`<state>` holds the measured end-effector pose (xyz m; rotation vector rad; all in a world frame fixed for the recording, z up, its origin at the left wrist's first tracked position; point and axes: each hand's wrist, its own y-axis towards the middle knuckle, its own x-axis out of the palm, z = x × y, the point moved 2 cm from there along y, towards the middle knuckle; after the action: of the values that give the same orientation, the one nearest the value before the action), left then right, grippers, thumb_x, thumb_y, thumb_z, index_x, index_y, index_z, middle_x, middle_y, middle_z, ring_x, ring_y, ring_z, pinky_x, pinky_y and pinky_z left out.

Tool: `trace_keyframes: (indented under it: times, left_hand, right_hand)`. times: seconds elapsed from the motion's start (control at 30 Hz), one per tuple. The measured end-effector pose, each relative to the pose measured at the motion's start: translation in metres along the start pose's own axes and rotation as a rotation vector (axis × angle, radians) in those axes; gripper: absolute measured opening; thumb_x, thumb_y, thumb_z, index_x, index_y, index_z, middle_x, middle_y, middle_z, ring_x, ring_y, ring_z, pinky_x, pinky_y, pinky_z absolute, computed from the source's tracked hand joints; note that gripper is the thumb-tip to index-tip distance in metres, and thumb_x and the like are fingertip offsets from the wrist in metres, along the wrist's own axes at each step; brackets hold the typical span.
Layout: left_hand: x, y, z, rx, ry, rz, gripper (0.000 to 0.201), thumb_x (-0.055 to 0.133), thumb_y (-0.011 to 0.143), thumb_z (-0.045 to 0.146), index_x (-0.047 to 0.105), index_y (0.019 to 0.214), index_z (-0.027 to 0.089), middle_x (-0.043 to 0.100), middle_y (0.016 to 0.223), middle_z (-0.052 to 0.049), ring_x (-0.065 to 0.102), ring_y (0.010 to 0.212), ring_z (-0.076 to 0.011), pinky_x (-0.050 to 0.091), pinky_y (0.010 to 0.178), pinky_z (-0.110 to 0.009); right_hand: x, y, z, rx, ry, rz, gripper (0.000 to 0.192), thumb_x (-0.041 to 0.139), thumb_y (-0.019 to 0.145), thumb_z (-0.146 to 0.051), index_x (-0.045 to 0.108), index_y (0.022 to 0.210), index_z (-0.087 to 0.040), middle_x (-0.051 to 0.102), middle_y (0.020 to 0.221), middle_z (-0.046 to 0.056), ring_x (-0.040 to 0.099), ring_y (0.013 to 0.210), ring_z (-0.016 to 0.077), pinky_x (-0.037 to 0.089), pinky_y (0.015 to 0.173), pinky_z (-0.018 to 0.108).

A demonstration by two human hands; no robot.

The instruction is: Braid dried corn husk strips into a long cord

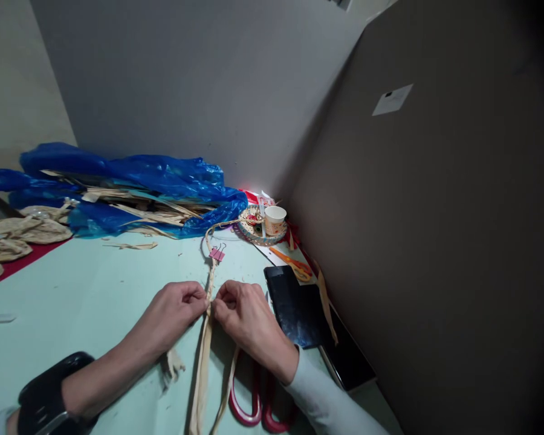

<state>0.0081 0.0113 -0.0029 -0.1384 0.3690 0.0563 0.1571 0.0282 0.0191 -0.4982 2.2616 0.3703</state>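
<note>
A thin braid of pale dried husk strips (211, 275) runs down the middle of the table, with a pink binder clip (217, 253) fastened near its upper part. My left hand (181, 305) pinches the braid from the left side, just below the clip. From the right, my right hand (242, 311) is closed at the same spot, its fingertips against the strips. Below my hands, a wide loose strip (200, 374) and a narrower strip (226, 393) hang toward the front edge. Red-handled scissors (247, 417) lie under my right forearm, their blades hidden.
A blue plastic bag (163, 175) of husk strips lies along the back. Beyond the clip stand a woven dish (254, 237) and a paper cup (275, 222). Orange scissors (294, 264) and a black tablet (290, 308) lie right, beside a grey partition (417, 241). Woven pieces (13, 235) sit left.
</note>
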Motion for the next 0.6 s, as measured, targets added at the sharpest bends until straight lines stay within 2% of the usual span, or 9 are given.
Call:
trace_keyframes:
  times: [0.13, 0.23, 0.37, 0.47, 0.53, 0.6]
  left_hand:
    - [0.002, -0.002, 0.001, 0.045, 0.109, 0.066, 0.018, 0.052, 0.061, 0.04, 0.05, 0.054, 0.024, 0.049, 0.052, 0.004, 0.045, 0.058, -0.0169, 0.03, 0.057, -0.028]
    - [0.004, -0.003, -0.001, 0.056, 0.132, 0.051, 0.017, 0.051, 0.064, 0.039, 0.05, 0.056, 0.024, 0.051, 0.053, 0.004, 0.047, 0.058, -0.0179, 0.032, 0.057, -0.028]
    - [0.003, -0.004, -0.001, 0.069, 0.13, 0.029, 0.02, 0.055, 0.068, 0.04, 0.049, 0.058, 0.024, 0.05, 0.054, 0.005, 0.047, 0.059, -0.0174, 0.033, 0.056, -0.027]
    - [0.0, -0.004, -0.003, 0.075, 0.06, -0.007, 0.018, 0.058, 0.07, 0.036, 0.052, 0.059, 0.023, 0.052, 0.053, 0.005, 0.048, 0.057, -0.0167, 0.033, 0.056, -0.026]
    - [-0.002, -0.004, -0.005, 0.072, -0.041, -0.045, 0.019, 0.061, 0.072, 0.037, 0.055, 0.061, 0.022, 0.055, 0.054, 0.004, 0.049, 0.057, -0.0161, 0.034, 0.057, -0.026]
    - [-0.004, -0.005, -0.006, 0.062, -0.129, -0.066, 0.022, 0.064, 0.072, 0.039, 0.058, 0.063, 0.02, 0.058, 0.058, 0.003, 0.05, 0.059, -0.015, 0.035, 0.058, -0.025]
  right_hand:
    - [0.011, -0.006, -0.003, 0.033, -0.039, 0.109, 0.017, 0.054, 0.085, -0.021, 0.059, 0.07, -0.016, 0.064, 0.063, 0.003, 0.051, 0.056, 0.0123, 0.027, 0.056, 0.026]
    - [0.016, -0.008, -0.003, 0.055, 0.006, 0.129, 0.016, 0.053, 0.085, -0.019, 0.057, 0.069, -0.016, 0.064, 0.065, 0.003, 0.051, 0.059, 0.0125, 0.027, 0.056, 0.026]
    - [0.015, -0.004, -0.002, 0.139, 0.173, 0.06, 0.019, 0.055, 0.082, -0.019, 0.055, 0.063, -0.017, 0.059, 0.059, 0.002, 0.05, 0.057, 0.013, 0.028, 0.053, 0.025]
    - [0.014, -0.006, -0.002, 0.167, 0.283, -0.017, 0.019, 0.052, 0.085, -0.019, 0.06, 0.068, -0.016, 0.062, 0.062, 0.004, 0.053, 0.057, 0.0141, 0.03, 0.052, 0.025]
    - [0.013, -0.012, -0.005, 0.118, 0.232, -0.027, 0.022, 0.05, 0.091, -0.022, 0.063, 0.073, -0.016, 0.066, 0.069, 0.006, 0.057, 0.061, 0.0159, 0.033, 0.055, 0.026]
    - [0.013, -0.021, -0.01, 0.067, 0.068, -0.009, 0.025, 0.046, 0.096, -0.026, 0.065, 0.081, -0.017, 0.068, 0.075, 0.009, 0.059, 0.067, 0.0193, 0.034, 0.059, 0.029]
